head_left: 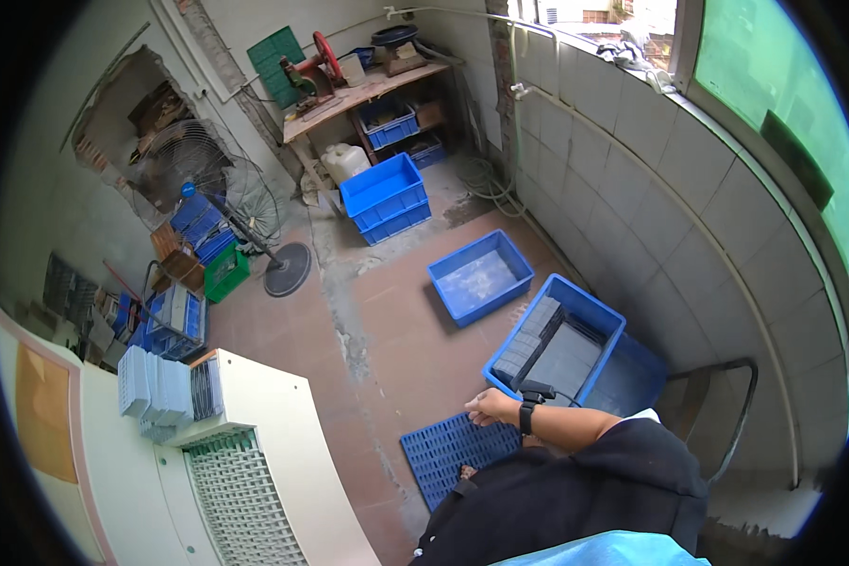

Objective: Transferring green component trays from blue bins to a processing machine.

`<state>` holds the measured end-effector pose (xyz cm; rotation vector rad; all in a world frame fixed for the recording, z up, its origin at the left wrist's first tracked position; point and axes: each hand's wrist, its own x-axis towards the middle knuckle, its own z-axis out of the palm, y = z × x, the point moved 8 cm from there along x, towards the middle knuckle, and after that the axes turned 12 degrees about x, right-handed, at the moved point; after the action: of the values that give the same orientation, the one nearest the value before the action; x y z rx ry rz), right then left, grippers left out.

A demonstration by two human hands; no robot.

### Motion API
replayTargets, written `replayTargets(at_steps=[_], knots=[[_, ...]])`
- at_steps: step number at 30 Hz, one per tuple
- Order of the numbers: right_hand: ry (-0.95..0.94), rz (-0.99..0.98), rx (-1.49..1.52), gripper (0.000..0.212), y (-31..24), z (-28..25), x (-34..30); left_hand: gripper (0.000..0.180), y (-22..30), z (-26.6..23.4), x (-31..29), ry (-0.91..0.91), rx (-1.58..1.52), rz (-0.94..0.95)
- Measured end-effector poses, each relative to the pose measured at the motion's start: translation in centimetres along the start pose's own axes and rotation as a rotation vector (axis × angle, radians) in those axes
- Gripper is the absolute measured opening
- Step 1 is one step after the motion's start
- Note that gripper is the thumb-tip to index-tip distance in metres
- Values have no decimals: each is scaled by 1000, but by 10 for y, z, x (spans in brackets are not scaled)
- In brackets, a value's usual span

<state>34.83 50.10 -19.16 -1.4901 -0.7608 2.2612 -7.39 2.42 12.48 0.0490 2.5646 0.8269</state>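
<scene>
My right hand (pixel 492 407) hangs with its fingers curled together, just past the near corner of a blue crate (pixel 599 311). Whether anything is in the fingers is too small to tell. A black watch-like band (pixel 527 416) circles the wrist, with a small black device and cable beside it. Inside the crate, stacked flat grey pieces (pixel 535 341) line the left side, and dark ones (pixel 585 328) run along the far side. Below the hand, a blue slatted plastic mat (pixel 443 456) lies on the floor. My left hand is out of view.
Beyond stands another blue crate (pixel 481 278), then stacked blue crates (pixel 385 203) before a wooden bench (pixel 363 91). A fan base (pixel 288 270) stands left. A white cabinet (pixel 283 415) carries stacked light pieces (pixel 165 391). A bent metal handle (pixel 750 406) is near the tiled wall.
</scene>
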Motion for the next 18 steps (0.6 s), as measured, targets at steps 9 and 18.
replayTargets(at_steps=[9, 18], knots=[[-17, 4, 244, 17, 6, -58, -6, 52, 24, 67, 2, -226, 192, 21], [312, -6, 364, 29, 43, -177, 16, 33, 142, 274, 13, -574, 361, 340]])
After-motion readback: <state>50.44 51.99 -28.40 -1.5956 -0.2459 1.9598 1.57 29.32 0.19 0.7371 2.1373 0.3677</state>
